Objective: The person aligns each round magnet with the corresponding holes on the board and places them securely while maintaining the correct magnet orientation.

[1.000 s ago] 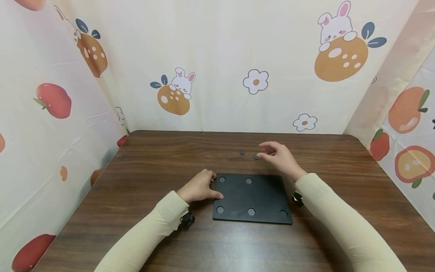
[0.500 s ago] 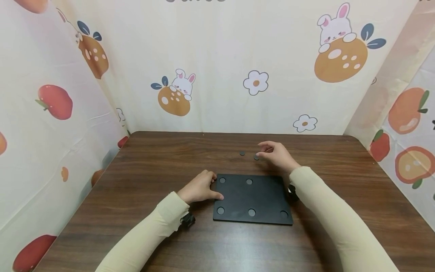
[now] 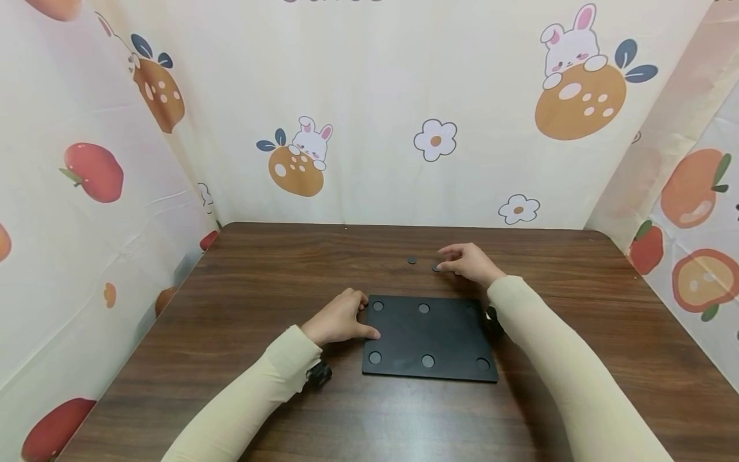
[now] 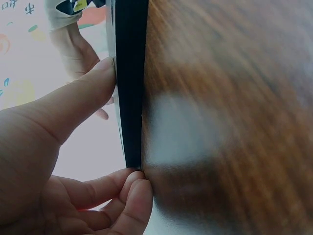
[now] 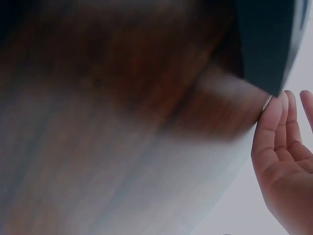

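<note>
A thin black board (image 3: 416,337) with several round recesses near its edges lies flat on the table. At its left side my left hand (image 3: 340,316) grips the far corner, thumb on the top face. In the left wrist view, fingertips (image 4: 139,188) curl against the board's end. Beyond the board, my right hand (image 3: 470,263) reaches over a small dark disc (image 3: 435,268). Its thumb tip is right at the disc and partly covers it, while the other fingers stay spread above. A second dark disc (image 3: 412,260) lies just to the left, untouched.
The brown wood-grain table (image 3: 277,269) carries the board and both discs. A patterned curtain (image 3: 375,128) hangs behind its far edge and along both sides. Dark wrist devices (image 3: 319,372) sit below the sleeves.
My right thumb has come down slightly onto the near disc, covering more of it, and the right forearm has shifted left. My left hand and the board keep their places.
</note>
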The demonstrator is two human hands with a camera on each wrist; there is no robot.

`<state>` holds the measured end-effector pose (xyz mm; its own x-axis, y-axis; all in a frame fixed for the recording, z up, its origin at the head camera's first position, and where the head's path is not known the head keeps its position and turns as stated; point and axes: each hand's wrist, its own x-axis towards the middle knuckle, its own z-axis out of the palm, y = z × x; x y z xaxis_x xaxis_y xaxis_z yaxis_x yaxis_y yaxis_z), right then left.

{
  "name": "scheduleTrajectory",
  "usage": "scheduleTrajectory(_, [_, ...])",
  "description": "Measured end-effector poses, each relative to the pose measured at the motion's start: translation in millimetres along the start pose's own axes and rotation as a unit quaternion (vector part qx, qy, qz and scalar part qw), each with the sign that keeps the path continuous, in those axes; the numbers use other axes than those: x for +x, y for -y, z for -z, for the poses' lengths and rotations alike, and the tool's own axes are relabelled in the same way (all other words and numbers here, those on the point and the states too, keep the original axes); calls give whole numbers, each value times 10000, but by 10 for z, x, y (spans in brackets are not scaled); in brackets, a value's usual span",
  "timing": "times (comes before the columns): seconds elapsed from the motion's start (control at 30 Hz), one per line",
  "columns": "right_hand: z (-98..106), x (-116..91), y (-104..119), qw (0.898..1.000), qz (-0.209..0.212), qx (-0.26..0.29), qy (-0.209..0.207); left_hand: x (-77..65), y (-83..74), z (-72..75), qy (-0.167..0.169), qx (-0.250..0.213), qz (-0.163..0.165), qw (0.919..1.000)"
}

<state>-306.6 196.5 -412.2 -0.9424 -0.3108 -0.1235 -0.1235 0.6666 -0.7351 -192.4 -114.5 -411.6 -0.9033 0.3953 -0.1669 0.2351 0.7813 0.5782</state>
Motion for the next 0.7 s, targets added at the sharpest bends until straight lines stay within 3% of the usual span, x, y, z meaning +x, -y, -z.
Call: scheduleTrajectory(0.7, [-35, 79, 25, 9987, -68, -455, 198, 0, -11, 4, -38, 48, -9, 10000])
